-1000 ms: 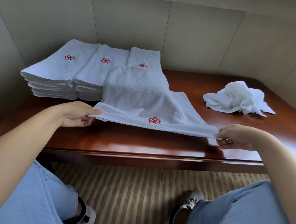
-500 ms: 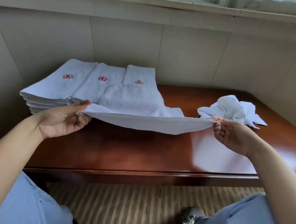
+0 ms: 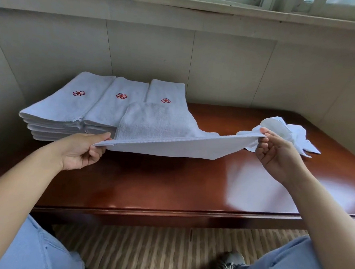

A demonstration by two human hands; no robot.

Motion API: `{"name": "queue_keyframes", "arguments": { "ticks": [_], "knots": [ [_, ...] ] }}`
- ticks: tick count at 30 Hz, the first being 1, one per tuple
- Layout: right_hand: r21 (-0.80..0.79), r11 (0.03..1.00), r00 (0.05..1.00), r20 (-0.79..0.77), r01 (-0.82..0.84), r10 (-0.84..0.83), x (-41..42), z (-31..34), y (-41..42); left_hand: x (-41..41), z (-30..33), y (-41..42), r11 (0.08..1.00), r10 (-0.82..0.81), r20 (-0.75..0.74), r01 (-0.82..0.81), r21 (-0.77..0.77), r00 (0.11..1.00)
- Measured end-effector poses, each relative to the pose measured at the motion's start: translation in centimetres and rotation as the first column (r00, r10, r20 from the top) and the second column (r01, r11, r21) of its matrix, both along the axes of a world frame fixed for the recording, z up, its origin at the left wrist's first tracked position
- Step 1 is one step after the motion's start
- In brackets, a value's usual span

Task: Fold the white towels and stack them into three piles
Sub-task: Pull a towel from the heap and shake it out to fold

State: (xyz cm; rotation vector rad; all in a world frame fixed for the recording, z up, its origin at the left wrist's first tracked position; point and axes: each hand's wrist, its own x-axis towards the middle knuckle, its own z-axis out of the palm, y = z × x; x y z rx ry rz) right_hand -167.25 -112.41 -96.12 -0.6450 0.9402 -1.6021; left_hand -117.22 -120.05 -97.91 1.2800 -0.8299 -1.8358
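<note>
While left hand (image 3: 82,151) and right hand (image 3: 275,155) pinch towel (image 3: 167,142) corners above table (image 3: 169,185), far end drapes on piles (image 3: 86,108); crumpled towel (image 3: 297,135) behind right hand.

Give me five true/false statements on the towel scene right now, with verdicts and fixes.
1. Both hands hold the same towel. True: left hand and right hand each pinch a near corner.
2. The held towel lies flat on the table. False: its near edge is lifted.
3. Three folded piles sit side by side at the back left. True.
4. The crumpled towel lies left of the piles. False: far right.
5. The piles' logos are blue. False: red.
</note>
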Motion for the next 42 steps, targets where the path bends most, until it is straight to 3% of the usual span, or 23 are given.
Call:
{"name": "queue_keyframes", "arguments": {
  "ticks": [6, 13, 19, 25, 27, 30, 37, 42],
  "knots": [
    [-0.025, 0.999, 0.999, -0.011, 0.048, -0.048, 0.3, 0.1, -0.5, 1.1, 1.7, 0.5, 0.996, -0.072, -0.405, 0.083, 0.009, 0.912],
    [-0.035, 0.998, 0.996, -0.062, 0.055, -0.057, -0.2, -0.2, -0.5, 1.1, 2.0, 1.2, 0.993, -0.116, -0.283, 0.103, -0.063, 0.952],
    [0.016, 0.993, 0.993, 0.000, 0.117, -0.117, -1.1, -0.8, -0.8, -0.1, 0.9, 0.2, 0.985, 0.127, -0.236, -0.151, -0.084, 0.963],
    [0.071, 0.997, 0.999, -0.035, 0.038, -0.035, -1.2, -1.4, -1.0, -0.8, 0.5, 0.1, 0.966, 0.205, -0.269, -0.239, -0.101, 0.941],
    [0.041, 0.999, 0.997, -0.075, -0.020, 0.023, -1.6, -1.5, -1.0, -0.4, 0.6, 0.1, 0.965, 0.168, -0.292, -0.217, -0.146, 0.942],
    [0.005, 0.999, 0.966, -0.256, -0.033, 0.033, -1.9, -1.9, -1.1, 0.1, 0.5, 0.2, 0.954, 0.082, -0.250, -0.149, -0.260, 0.965],
    [-0.090, 0.989, 0.745, -0.651, 0.113, -0.145, -1.3, -2.8, -1.3, -0.2, -1.0, -0.4, 0.860, 0.166, 0.012, -0.138, -0.491, 0.986],
    [-0.182, 0.966, 0.330, -0.914, 0.182, -0.235, -0.5, -1.6, -0.7, -0.4, -0.4, -0.3, 0.768, 0.273, 0.208, -0.083, -0.635, 0.939]
  ]
}}
